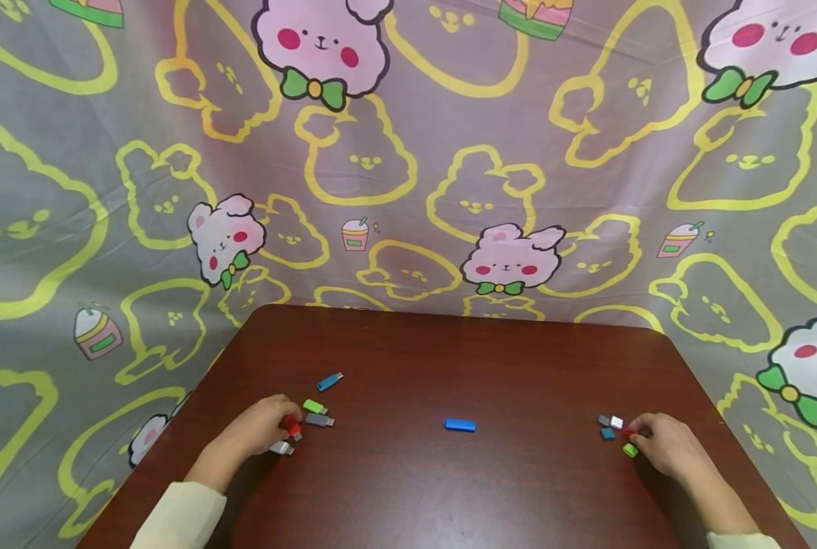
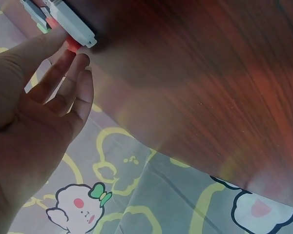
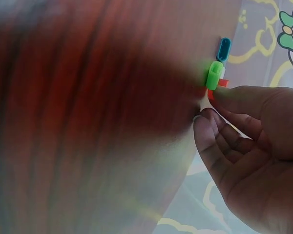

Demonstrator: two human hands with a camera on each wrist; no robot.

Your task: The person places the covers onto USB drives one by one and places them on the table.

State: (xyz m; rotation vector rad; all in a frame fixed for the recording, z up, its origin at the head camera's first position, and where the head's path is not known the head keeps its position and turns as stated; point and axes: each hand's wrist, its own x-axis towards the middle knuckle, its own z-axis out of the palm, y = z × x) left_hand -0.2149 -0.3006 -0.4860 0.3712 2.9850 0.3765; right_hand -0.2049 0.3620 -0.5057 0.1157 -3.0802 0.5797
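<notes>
Backdrop: a patterned cloth (image 1: 381, 221) with rabbit figures hangs behind the bench and at both its sides.
Bench: the dark brown bench (image 1: 408, 503) carries all the small pieces.
Left hand: the left hand (image 1: 260, 427), at the bench's left, has its grip closed on the red USB stick (image 1: 291, 425), between thumb and finger.
Right hand: the right hand (image 1: 669, 444), at the right, pinches the red cap (image 1: 628, 433); the right wrist view shows the thumb on it.
Red stick direction: in the head view its connector points toward the lower right, and its long axis is slanted. In the left wrist view, the white USB stick (image 2: 73, 23) covers part of it.
Other sticks: the teal USB stick (image 1: 328, 383) points up and right; the green USB stick (image 1: 313, 406) and grey USB stick (image 1: 316, 419) point rightward. The blue USB stick (image 1: 460, 425) lies alone near the middle, long axis left to right.
Caps: beside the red cap are the green cap (image 1: 630, 450), teal cap (image 1: 608, 435), white cap (image 1: 616, 422) and grey cap (image 1: 603, 420). Only the right wrist view shows the teal one's hollow.
</notes>
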